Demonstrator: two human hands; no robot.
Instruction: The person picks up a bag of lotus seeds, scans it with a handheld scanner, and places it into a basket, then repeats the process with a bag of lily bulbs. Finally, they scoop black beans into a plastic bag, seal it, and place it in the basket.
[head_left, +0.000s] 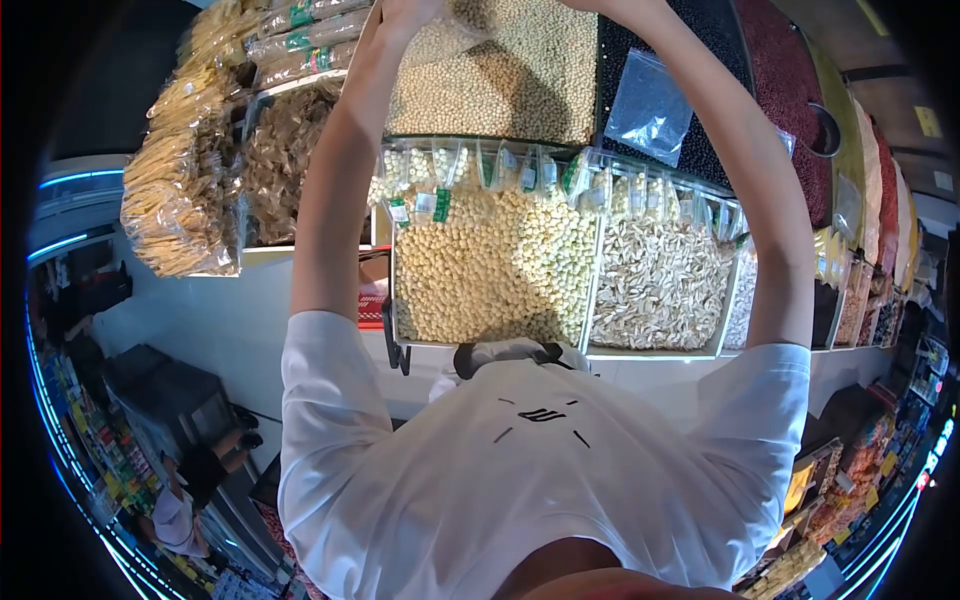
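Both your hands, left [405, 10] and right [585, 4], reach the top edge over the soybean bin [520, 80], apparently on a thin clear bag [455, 35], grip unclear; it looks floppy and slippery, so pinch its rim.

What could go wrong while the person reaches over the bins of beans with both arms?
1. The hands leave the picture at the top edge, so the grip on the clear bag cannot be checked; beans might spill.
2. A forearm passes close to the small packets on the bin edge and may knock them.
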